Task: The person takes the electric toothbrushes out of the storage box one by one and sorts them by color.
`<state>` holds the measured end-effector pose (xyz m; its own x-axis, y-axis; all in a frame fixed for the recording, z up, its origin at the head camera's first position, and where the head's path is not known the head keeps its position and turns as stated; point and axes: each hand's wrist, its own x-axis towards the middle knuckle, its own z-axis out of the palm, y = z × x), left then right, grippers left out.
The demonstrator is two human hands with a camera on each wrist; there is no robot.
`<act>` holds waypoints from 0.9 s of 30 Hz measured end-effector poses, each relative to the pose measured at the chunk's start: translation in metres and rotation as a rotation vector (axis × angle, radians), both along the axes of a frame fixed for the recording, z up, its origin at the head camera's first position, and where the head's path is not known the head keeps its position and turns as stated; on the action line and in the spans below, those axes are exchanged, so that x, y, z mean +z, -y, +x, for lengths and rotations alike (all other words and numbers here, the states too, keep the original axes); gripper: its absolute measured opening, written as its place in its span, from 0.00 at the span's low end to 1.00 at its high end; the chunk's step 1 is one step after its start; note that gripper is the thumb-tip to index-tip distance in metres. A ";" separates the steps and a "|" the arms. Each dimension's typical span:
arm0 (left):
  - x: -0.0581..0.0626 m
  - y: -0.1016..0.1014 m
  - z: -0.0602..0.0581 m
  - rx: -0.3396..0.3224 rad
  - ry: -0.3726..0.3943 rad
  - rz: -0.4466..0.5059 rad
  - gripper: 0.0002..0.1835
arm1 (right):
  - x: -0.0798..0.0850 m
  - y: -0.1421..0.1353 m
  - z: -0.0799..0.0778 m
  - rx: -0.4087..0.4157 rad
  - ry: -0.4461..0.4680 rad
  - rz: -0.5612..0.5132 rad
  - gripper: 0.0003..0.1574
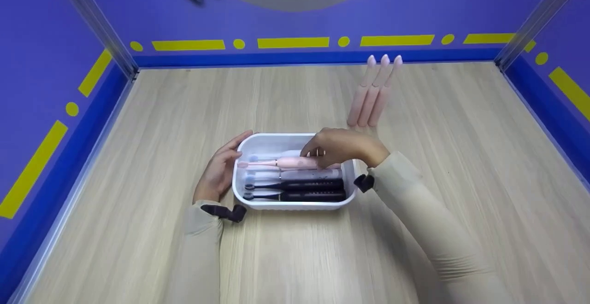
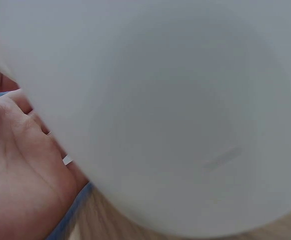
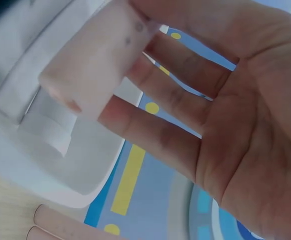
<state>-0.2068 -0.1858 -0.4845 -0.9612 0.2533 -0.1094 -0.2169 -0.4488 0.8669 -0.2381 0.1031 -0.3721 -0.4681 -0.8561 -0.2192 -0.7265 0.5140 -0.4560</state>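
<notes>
A white plastic bin (image 1: 295, 205) holds several electric toothbrushes lying side by side. My left hand (image 1: 218, 171) grips the bin's left end, its thumb at the rim and its fingers around the back corner. My right hand (image 1: 343, 145) reaches over the bin's right side and pinches a pink electric toothbrush (image 1: 292, 162) by the handle, its brush head pointing left. The handle's bottom end (image 3: 73, 90) shows raised over the bin in the right wrist view. Below it lie a grey toothbrush (image 1: 306, 175), a black toothbrush (image 1: 318, 184) and another black toothbrush (image 1: 313, 196).
Beyond my right hand, three pink toothbrushes (image 1: 368, 106) appear in a row on the wooden table (image 1: 207, 96). Blue panels with yellow marks (image 1: 293, 43) wall in the back and sides. Black wrist mounts (image 1: 226, 212) sit on both sleeves.
</notes>
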 end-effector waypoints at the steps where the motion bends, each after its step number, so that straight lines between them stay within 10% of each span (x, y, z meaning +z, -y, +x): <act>1: 0.000 0.000 0.000 0.001 -0.002 -0.001 0.32 | 0.000 -0.001 0.000 -0.001 -0.004 -0.007 0.21; 27: -0.002 0.002 0.000 0.042 0.002 0.000 0.29 | -0.002 -0.023 -0.005 -0.127 -0.120 -0.263 0.24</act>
